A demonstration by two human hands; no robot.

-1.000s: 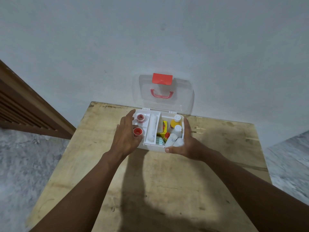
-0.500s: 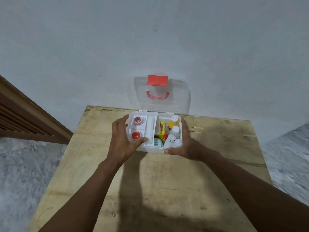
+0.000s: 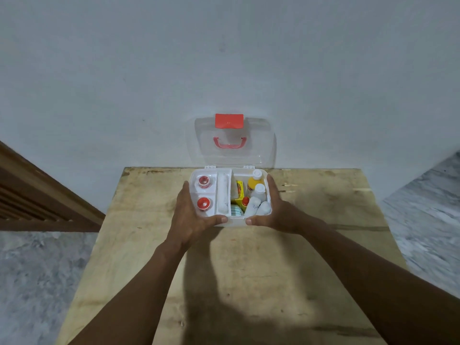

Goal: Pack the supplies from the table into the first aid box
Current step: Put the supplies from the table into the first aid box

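Note:
A white first aid box stands at the far edge of the wooden table. Its clear lid, with a red latch and red handle, is up against the wall. My left hand grips the box's left side and front corner. My right hand grips its right side and front corner. Inside on the left sits a white tray insert with two red-capped rolls and a white roll. The right compartment holds a yellow bottle, white bottles and a yellow packet.
A pale wall rises right behind the box. A brown wooden slatted frame stands at the left. Grey stone floor lies on both sides of the table. No loose supplies lie on the tabletop in front of the box.
My left hand has slid off the tray insert to the box's outer left side and front corner. The box now sits closer to the wall. My right hand has kept its grip.

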